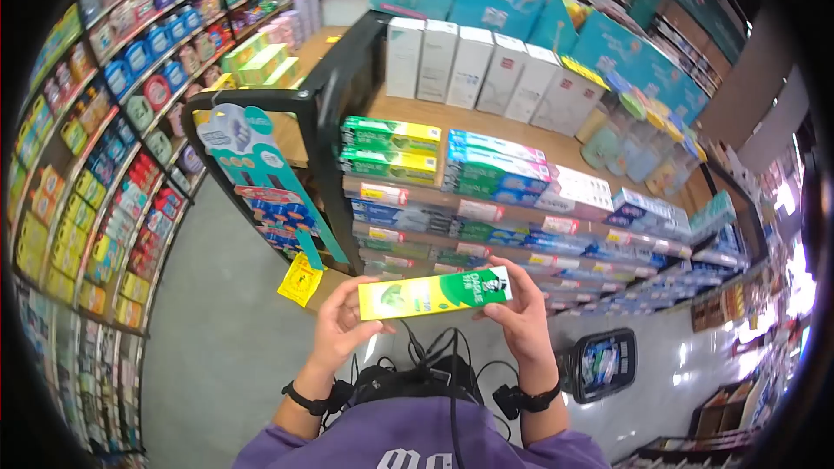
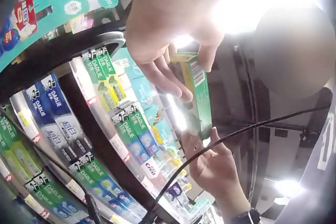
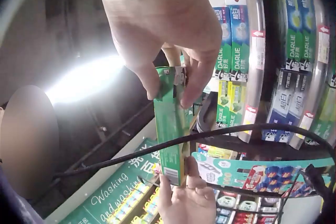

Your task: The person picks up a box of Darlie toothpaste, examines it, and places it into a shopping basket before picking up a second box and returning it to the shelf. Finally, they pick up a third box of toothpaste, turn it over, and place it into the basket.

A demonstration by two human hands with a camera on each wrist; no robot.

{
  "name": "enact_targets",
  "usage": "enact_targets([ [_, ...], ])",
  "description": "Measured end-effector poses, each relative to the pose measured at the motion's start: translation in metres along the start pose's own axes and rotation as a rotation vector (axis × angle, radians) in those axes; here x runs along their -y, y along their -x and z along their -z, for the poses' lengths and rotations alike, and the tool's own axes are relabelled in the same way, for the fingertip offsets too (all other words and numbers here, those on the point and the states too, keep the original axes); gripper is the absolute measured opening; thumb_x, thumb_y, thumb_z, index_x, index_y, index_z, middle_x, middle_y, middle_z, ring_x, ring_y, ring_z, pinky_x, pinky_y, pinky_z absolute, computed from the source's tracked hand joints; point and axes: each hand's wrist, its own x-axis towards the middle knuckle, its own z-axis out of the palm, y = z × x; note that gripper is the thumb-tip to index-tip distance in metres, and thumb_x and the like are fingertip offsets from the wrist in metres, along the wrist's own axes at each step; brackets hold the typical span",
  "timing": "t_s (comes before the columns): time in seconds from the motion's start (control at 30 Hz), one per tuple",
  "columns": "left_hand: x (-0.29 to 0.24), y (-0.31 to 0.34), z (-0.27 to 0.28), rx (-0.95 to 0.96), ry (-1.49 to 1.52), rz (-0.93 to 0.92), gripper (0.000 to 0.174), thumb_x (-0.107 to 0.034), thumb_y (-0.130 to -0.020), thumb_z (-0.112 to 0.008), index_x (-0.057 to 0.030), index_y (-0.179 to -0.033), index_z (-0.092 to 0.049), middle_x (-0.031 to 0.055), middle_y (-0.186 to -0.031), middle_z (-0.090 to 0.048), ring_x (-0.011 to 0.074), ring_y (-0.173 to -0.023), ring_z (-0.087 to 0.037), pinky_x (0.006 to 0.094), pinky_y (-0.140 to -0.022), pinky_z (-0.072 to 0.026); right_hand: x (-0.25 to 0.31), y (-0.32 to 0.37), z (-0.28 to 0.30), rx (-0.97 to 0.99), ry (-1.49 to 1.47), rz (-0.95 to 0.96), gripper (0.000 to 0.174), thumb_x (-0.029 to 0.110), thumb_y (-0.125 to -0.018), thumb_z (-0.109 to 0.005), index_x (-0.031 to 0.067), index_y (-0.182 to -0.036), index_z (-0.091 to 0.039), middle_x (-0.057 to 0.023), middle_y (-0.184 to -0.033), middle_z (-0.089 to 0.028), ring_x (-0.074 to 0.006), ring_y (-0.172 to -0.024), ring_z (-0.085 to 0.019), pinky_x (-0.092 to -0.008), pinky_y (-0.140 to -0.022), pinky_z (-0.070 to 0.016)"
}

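Note:
A green and yellow Darlie toothpaste box (image 1: 434,293) is held level between both hands in front of the body, its printed front facing up in the head view. My left hand (image 1: 339,323) grips its yellow end, thumb at the near edge and fingers behind. At the green end, my right hand (image 1: 519,317) pinches it between thumb and fingers. In the left wrist view the toothpaste box (image 2: 197,95) shows its barcoded yellow-green end by the left fingers. The right wrist view shows the green back of the toothpaste box (image 3: 169,124).
Ahead stands a shelf unit with stacked toothpaste boxes (image 1: 391,149) and upright white boxes (image 1: 473,65). A black basket (image 1: 605,365) with goods sits on the floor at the right. A yellow tag (image 1: 300,280) hangs at the shelf's corner. Black cables (image 1: 443,346) hang before the body.

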Motion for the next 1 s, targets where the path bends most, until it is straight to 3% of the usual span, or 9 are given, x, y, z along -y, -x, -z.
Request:
enact_targets([
  [0.07,-0.002,0.002,0.003,-0.013,0.003,0.012,0.064,0.004,-0.086,-0.071,0.0047,-0.143,-0.041,0.0193,-0.13,-0.063,0.0273,-0.109,-0.068,0.0438,-0.088,-0.0608,-0.002,0.011,0.008,0.002,-0.005,-0.001,0.071,0.002,-0.08,-0.08,-0.0003,-0.143,-0.048,-0.013,-0.129,-0.061,-0.0209,-0.109,-0.065,-0.0335,-0.076,-0.061],
  [0.1,-0.003,0.001,-0.005,-0.12,-0.013,0.0,0.063,-0.007,-0.08,-0.078,0.0047,-0.136,-0.05,0.0192,-0.123,-0.066,0.0284,-0.095,-0.072,0.0398,-0.078,-0.0636,-0.004,0.012,0.01,0.028,-0.006,-0.012,0.068,0.0,-0.08,-0.079,-0.0008,-0.141,-0.05,-0.0121,-0.127,-0.063,-0.0194,-0.106,-0.065,-0.0319,-0.075,-0.0601],
  [0.33,0.003,-0.003,0.004,0.048,-0.055,0.048,0.065,0.006,-0.08,-0.079,0.0034,-0.138,-0.05,0.0165,-0.129,-0.064,0.0246,-0.114,-0.066,0.0392,-0.094,-0.0578,-0.011,0.028,0.015,-0.014,-0.057,0.036,0.068,-0.003,-0.075,-0.082,0.0001,-0.137,-0.053,-0.0149,-0.128,-0.062,-0.0192,-0.099,-0.067,-0.0295,-0.069,-0.0587],
  [0.73,0.012,-0.006,0.017,0.101,-0.087,0.113,0.067,0.009,-0.08,-0.078,0.0024,-0.139,-0.048,0.0172,-0.129,-0.064,0.0244,-0.113,-0.067,0.0391,-0.095,-0.0587,-0.015,0.029,0.013,-0.063,-0.108,0.071,0.078,-0.001,-0.077,-0.079,-0.001,-0.147,-0.045,-0.0182,-0.132,-0.059,-0.0252,-0.099,-0.068,-0.0346,-0.068,-0.0608],
  [0.8,0.012,-0.006,0.021,0.014,-0.064,0.15,0.044,-0.004,-0.087,-0.074,0.0026,-0.126,-0.055,0.0132,-0.108,-0.067,0.0203,-0.092,-0.068,0.0339,-0.08,-0.0574,-0.013,0.028,0.011,-0.056,-0.157,0.027,0.079,0.003,-0.078,-0.079,-0.0026,-0.148,-0.043,-0.0191,-0.132,-0.059,-0.0258,-0.096,-0.069,-0.0345,-0.068,-0.0608],
  [0.87,0.009,-0.008,0.022,-0.065,-0.041,0.197,0.029,-0.017,-0.094,-0.07,0.0027,-0.114,-0.062,0.0093,-0.088,-0.069,0.0161,-0.072,-0.069,0.0286,-0.066,-0.0562,-0.022,0.027,0.018,-0.001,-0.087,0.002,0.064,0.008,-0.083,-0.078,-0.0049,-0.139,-0.05,-0.0173,-0.122,-0.063,-0.0236,-0.089,-0.07,-0.033,-0.069,-0.0604],
  [0.9,0.006,-0.01,0.018,-0.094,-0.145,0.224,0.034,-0.032,-0.1,-0.062,0.0013,-0.096,-0.067,0.0028,-0.065,-0.059,0.0114,-0.054,-0.057,0.0264,-0.053,-0.048,-0.029,0.028,0.024,0.023,-0.053,-0.008,0.057,0.011,-0.085,-0.077,-0.0061,-0.135,-0.054,-0.0164,-0.116,-0.065,-0.0226,-0.086,-0.071,-0.0322,-0.069,-0.0602],
  [0.97,0.005,-0.009,0.018,-0.103,-0.167,0.302,0.04,-0.036,-0.101,-0.059,0.0018,-0.09,-0.067,0.0019,-0.061,-0.055,0.0104,-0.051,-0.054,0.0265,-0.05,-0.046,-0.031,0.029,0.017,-0.02,0.037,-0.001,0.041,0.022,-0.092,-0.074,-0.0061,-0.119,-0.062,-0.0104,-0.095,-0.07,-0.0178,-0.073,-0.07,-0.0289,-0.065,-0.0585],
  [1.0,0.006,-0.01,0.018,-0.102,-0.177,0.337,0.043,-0.038,-0.101,-0.058,0.0021,-0.088,-0.068,0.0015,-0.06,-0.053,0.0099,-0.05,-0.052,0.0265,-0.049,-0.045,-0.032,0.028,0.016,-0.034,0.047,-0.018,0.04,0.023,-0.092,-0.074,-0.0058,-0.118,-0.062,-0.0103,-0.095,-0.07,-0.0173,-0.073,-0.07,-0.0286,-0.064,-0.0582],
])
